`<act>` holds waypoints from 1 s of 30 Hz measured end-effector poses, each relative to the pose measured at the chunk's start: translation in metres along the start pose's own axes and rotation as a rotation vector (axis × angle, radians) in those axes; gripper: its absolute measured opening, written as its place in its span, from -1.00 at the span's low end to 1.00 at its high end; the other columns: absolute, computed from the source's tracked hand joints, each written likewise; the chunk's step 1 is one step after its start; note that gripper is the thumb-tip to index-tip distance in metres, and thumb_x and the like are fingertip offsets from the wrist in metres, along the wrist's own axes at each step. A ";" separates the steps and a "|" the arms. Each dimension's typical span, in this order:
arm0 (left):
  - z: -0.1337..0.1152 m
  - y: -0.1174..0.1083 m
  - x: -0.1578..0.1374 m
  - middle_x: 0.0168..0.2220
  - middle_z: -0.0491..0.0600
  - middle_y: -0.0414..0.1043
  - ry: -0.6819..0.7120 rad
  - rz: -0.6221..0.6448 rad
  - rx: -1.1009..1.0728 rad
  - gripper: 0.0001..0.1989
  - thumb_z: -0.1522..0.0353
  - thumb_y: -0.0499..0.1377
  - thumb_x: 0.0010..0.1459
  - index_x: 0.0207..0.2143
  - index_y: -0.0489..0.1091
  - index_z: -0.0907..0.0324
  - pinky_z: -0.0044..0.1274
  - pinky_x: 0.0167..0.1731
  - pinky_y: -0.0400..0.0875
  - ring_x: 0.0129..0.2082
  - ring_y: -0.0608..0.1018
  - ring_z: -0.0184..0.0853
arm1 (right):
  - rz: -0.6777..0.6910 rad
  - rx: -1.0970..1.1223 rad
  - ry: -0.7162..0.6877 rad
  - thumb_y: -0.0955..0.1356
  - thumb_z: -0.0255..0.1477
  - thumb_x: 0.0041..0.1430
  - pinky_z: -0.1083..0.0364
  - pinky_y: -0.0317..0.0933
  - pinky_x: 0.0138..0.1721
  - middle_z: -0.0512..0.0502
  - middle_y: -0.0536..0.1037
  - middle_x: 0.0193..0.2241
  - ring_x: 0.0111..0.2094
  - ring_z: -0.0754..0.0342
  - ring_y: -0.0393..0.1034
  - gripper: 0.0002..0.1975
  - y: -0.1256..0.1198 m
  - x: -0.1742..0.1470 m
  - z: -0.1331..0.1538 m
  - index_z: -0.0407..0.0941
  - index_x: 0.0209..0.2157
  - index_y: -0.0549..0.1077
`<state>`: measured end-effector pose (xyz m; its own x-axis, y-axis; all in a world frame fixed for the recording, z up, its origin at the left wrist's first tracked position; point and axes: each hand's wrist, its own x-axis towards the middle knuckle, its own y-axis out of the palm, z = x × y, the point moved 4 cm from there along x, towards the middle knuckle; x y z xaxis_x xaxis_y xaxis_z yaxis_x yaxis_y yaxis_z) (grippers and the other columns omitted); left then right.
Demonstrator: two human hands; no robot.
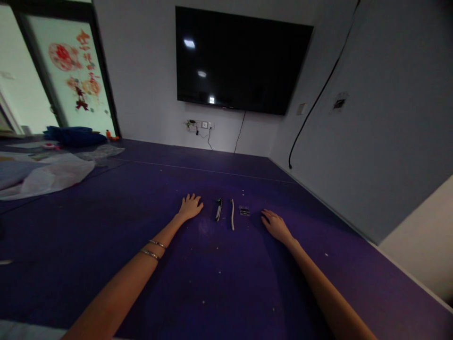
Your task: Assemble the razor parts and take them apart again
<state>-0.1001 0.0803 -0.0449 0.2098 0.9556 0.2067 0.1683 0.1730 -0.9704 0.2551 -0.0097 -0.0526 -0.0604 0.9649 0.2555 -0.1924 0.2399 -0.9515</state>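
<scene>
My left hand (191, 206) lies flat on the purple tabletop (219, 293), fingers spread and holding nothing. Over to the right, my right hand (278, 226) also rests palm down, its fingers stretched out and nothing in it. Between the two hands sit three small things in a row. Nearest my left hand is a slim tool (218, 210) with a dark head and a black-and-grey handle. Beside it lies a thin off-white stick or piece of cable (232, 215), slightly curved. Closest to my right hand is a small clear piece with dark parts (244, 210), too small to name. Neither hand touches them.
Crumpled translucent plastic sheeting (67, 172) and a dark blue bundle (76, 136) lie at the left. A large screen (244, 61) hangs on the wall above sockets (204, 125). A black cable (318, 97) dangles along the right wall. Small white specks dot the tabletop.
</scene>
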 end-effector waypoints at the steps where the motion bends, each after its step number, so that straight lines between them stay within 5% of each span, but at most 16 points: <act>1: 0.000 0.001 0.000 0.19 0.14 0.08 0.004 -0.003 0.000 -0.51 0.16 -0.15 0.19 0.11 0.17 0.16 -0.17 0.08 -0.02 0.19 0.09 0.00 | -0.007 0.002 0.004 0.12 -0.31 0.21 -0.04 -0.02 0.12 -0.17 0.25 0.13 0.15 -0.03 0.09 -0.56 0.000 -0.001 0.001 -0.13 0.07 0.30; 17: 0.002 -0.001 -0.001 0.19 0.12 0.10 0.004 -0.025 -0.024 -0.50 0.16 -0.12 0.18 0.11 0.19 0.18 -0.20 0.09 -0.01 0.19 0.09 -0.01 | -0.019 0.027 0.016 0.12 -0.33 0.21 -0.04 -0.02 0.13 -0.22 0.26 0.12 0.16 -0.05 0.07 -0.55 -0.002 -0.003 0.004 -0.19 0.06 0.32; 21: -0.001 -0.012 0.000 0.05 0.06 0.31 0.000 -0.113 -0.086 -0.62 0.24 -0.03 0.15 -0.04 0.34 0.17 -0.35 0.05 0.11 0.08 0.29 -0.14 | -0.043 0.029 0.012 0.12 -0.33 0.20 -0.03 -0.01 0.13 -0.22 0.28 0.11 0.15 -0.04 0.10 -0.55 -0.001 -0.003 0.003 -0.20 0.05 0.33; 26: -0.023 -0.028 0.002 -0.23 0.06 0.47 0.019 -0.227 -0.129 -0.77 0.35 0.02 0.10 -0.31 0.45 0.21 -0.47 -0.12 0.26 -0.14 0.44 -0.23 | -0.069 0.033 0.014 0.13 -0.32 0.20 -0.03 0.00 0.12 -0.21 0.30 0.10 0.14 -0.04 0.12 -0.55 -0.002 -0.004 0.004 -0.20 0.04 0.35; 30: -0.055 -0.024 0.005 -0.31 0.05 0.49 0.046 -0.086 -0.214 -0.75 0.24 0.04 0.10 -0.34 0.44 0.19 -0.51 -0.28 0.30 -0.29 0.50 -0.26 | -0.069 0.035 0.019 0.13 -0.32 0.20 -0.03 0.00 0.12 -0.20 0.30 0.10 0.14 -0.04 0.12 -0.55 -0.001 -0.004 0.003 -0.19 0.04 0.35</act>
<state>-0.0506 0.0679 -0.0135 0.2282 0.9269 0.2981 0.3871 0.1946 -0.9013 0.2522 -0.0138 -0.0521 -0.0275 0.9482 0.3165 -0.2293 0.3022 -0.9253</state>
